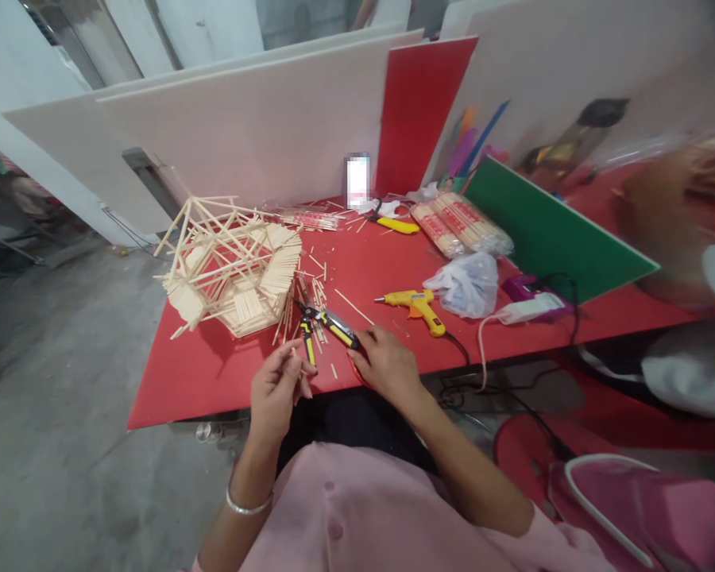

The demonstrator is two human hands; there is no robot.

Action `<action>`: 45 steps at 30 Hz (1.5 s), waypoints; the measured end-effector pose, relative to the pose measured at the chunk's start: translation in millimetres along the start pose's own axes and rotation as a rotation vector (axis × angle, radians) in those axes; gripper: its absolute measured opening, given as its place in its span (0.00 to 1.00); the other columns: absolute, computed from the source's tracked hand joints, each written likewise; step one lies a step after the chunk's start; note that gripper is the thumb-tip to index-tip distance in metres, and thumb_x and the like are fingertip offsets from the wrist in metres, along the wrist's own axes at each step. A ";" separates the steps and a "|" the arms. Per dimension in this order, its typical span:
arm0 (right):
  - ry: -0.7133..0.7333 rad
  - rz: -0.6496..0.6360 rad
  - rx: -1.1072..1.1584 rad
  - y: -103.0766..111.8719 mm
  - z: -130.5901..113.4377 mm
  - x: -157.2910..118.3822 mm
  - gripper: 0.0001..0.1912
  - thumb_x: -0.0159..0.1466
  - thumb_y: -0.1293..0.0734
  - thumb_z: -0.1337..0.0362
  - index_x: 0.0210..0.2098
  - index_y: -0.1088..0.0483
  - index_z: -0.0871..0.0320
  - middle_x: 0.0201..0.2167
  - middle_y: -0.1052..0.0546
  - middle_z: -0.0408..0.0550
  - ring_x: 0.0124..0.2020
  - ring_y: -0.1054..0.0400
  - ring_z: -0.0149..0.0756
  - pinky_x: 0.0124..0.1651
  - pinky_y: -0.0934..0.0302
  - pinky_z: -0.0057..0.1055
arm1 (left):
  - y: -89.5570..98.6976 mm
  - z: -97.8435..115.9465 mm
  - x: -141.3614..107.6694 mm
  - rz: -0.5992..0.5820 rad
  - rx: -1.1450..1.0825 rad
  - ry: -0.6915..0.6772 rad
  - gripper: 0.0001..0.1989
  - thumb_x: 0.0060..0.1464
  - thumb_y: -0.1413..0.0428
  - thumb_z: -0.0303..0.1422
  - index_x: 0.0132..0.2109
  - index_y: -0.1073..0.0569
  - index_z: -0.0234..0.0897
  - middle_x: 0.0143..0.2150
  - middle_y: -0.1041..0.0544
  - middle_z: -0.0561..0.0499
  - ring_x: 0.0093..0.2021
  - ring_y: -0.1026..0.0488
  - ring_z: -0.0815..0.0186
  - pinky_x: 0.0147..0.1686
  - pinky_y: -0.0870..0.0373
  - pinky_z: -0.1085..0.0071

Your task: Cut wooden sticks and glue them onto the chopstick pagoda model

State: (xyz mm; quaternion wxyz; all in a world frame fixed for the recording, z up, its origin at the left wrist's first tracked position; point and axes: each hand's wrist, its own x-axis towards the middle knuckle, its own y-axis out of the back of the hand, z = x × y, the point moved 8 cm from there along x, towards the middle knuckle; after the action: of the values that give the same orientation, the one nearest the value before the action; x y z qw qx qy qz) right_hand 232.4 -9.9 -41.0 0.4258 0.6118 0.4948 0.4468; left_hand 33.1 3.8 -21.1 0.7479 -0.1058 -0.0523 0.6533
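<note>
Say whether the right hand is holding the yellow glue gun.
No, the glue gun lies on the red tabletop, apart from the right hand.

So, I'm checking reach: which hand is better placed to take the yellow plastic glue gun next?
Probably the right hand, nearer the glue gun; the left hand seems to pinch a pale wooden stick.

From here I see a buttoned pink shirt [363,508], dark cloth [334,417] over the lap and a silver bangle [247,509] on the left wrist [257,469].

No readable text or numbers anywhere.
</note>
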 end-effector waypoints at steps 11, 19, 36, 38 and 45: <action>-0.077 -0.037 -0.173 -0.2 -0.2 14.0 0.25 0.65 0.40 0.46 0.52 0.30 0.57 0.44 0.26 0.58 0.45 0.35 0.50 0.45 0.45 0.42 | 0.7 -9.4 17.6 -0.047 0.016 -0.008 0.14 0.56 0.41 0.39 0.45 0.24 0.35 0.28 0.21 0.52 0.16 0.35 0.76 0.19 0.35 0.77; -0.013 -0.071 -0.109 2.3 -5.9 18.7 0.19 0.65 0.38 0.51 0.49 0.27 0.54 0.41 0.25 0.54 0.43 0.34 0.46 0.41 0.47 0.37 | -4.4 -10.3 19.7 -0.084 -0.034 -0.028 0.12 0.59 0.43 0.39 0.45 0.27 0.36 0.26 0.23 0.54 0.14 0.39 0.79 0.15 0.41 0.81; 0.048 0.081 -0.027 -2.1 -14.7 21.7 0.19 0.66 0.38 0.53 0.49 0.29 0.58 0.44 0.26 0.55 0.44 0.35 0.44 0.44 0.45 0.35 | 2.6 -30.9 21.4 -0.039 0.058 0.067 0.14 0.54 0.40 0.42 0.35 0.25 0.34 0.28 0.22 0.51 0.20 0.33 0.75 0.22 0.34 0.78; 0.081 0.094 -0.017 -1.3 -23.6 25.6 0.19 0.67 0.40 0.52 0.49 0.29 0.58 0.43 0.26 0.54 0.44 0.35 0.44 0.44 0.45 0.35 | 2.1 -33.6 22.1 -0.044 0.044 0.097 0.14 0.54 0.40 0.43 0.34 0.26 0.34 0.27 0.23 0.52 0.19 0.34 0.76 0.21 0.36 0.79; -0.007 0.035 -0.018 7.3 -14.1 27.0 0.17 0.69 0.45 0.60 0.49 0.30 0.56 0.42 0.25 0.52 0.41 0.33 0.40 0.40 0.45 0.33 | 5.6 -29.5 24.9 -0.029 0.124 0.087 0.17 0.55 0.42 0.44 0.29 0.28 0.34 0.22 0.27 0.54 0.16 0.38 0.77 0.17 0.41 0.79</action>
State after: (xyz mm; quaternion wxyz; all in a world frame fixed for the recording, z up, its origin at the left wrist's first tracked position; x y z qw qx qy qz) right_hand 223.4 16.8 -27.2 0.4249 0.6180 0.4786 0.4566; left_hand 37.6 26.4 -52.6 0.7641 -0.0865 0.0193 0.6390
